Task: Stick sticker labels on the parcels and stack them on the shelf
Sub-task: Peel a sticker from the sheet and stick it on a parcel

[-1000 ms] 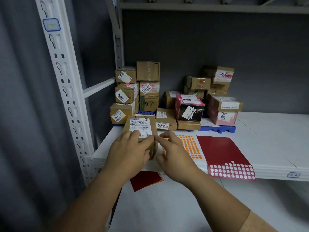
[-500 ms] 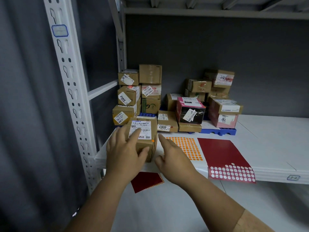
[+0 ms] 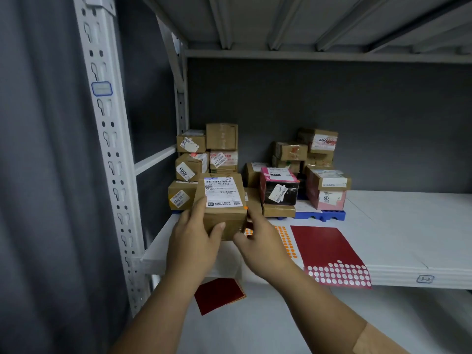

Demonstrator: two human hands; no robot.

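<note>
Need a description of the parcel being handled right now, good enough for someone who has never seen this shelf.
On the white shelf, look to the left end, in front of the stacks of cardboard boxes. The parcel is the brown box held between the left hand and right hand. Unlike its neighbours, it has a large white shipping label on top and a small orange dot sticker at its right edge.

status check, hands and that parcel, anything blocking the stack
Left hand grips brown parcel, right hand at its right side. Orange dot sticker on parcel's edge. Stacked parcels right behind; nothing between.
</note>
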